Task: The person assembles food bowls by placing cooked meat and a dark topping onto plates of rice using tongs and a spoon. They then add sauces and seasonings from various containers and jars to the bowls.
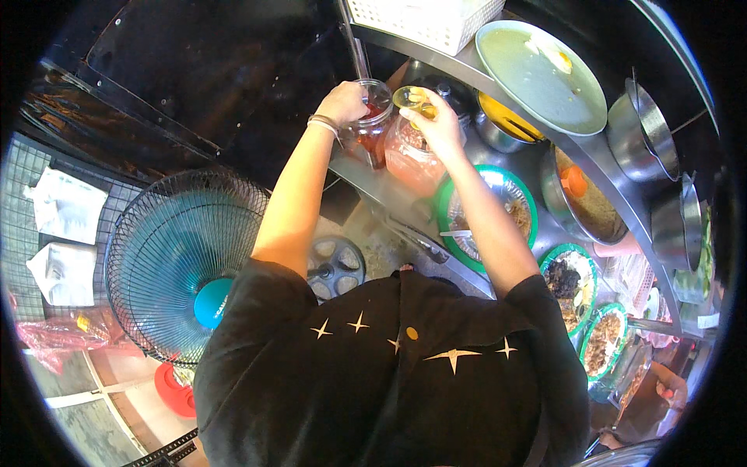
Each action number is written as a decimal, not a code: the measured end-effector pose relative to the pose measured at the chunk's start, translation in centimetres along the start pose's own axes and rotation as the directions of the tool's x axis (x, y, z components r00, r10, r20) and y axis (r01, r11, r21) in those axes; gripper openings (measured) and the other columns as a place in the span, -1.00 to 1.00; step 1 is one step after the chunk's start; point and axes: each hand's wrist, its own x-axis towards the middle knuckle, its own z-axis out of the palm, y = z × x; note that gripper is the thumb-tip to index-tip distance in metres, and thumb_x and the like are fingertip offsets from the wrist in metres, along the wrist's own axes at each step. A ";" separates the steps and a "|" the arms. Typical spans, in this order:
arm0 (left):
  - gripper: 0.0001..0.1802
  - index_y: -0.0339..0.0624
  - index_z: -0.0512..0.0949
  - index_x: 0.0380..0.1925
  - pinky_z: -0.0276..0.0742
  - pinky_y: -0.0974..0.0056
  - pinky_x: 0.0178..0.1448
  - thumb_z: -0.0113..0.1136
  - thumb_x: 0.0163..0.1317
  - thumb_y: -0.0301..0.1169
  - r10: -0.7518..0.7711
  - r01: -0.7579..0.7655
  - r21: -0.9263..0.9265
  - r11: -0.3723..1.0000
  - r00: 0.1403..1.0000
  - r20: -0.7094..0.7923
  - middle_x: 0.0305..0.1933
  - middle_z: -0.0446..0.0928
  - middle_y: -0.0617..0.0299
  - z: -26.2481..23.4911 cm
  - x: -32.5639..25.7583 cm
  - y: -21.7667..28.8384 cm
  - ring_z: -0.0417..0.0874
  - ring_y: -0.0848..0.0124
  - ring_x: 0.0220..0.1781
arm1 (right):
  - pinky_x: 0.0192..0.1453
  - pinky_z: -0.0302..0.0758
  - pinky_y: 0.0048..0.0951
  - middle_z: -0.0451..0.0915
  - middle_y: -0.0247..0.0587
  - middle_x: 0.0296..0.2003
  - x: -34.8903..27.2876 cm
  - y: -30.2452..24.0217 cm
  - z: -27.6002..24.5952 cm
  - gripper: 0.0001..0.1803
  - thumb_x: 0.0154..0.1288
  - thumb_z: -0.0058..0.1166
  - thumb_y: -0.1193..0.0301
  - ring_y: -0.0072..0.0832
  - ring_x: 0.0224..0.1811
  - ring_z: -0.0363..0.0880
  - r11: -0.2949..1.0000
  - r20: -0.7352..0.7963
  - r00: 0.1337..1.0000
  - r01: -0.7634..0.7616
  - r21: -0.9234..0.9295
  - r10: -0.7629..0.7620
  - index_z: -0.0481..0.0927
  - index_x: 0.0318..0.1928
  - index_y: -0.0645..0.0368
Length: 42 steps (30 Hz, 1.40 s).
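Jar (372,124) of red sauce stands on the steel counter (537,167) at about twelve o'clock from the person, whose left hand (342,101) closes over its rim while the right hand (436,121) pinches a small clear lid (410,97) just above a second, pinkish jar (408,156) — an opening or dosing step, by my reading. Any next move calls for a steady hold on the glass and a level lid. At two to four o'clock sit green-rimmed bowls (486,210) — chopped and dried toppings in them — and a pot (587,202) of brown grains.
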 end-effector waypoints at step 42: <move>-0.81 -0.25 0.55 -0.51 0.41 0.41 -0.47 0.18 0.18 -0.36 -0.387 0.018 -0.668 0.744 0.827 -0.409 -0.66 0.53 0.28 -6.0 -3.9 -0.9 0.51 0.56 -0.62 | 0.02 0.48 -0.28 0.59 -0.11 -0.17 -0.7 -2.7 -0.4 -0.39 -0.06 0.40 0.20 -0.21 -0.07 0.57 0.963 0.037 0.999 0.044 -0.264 -0.036 0.53 0.00 0.21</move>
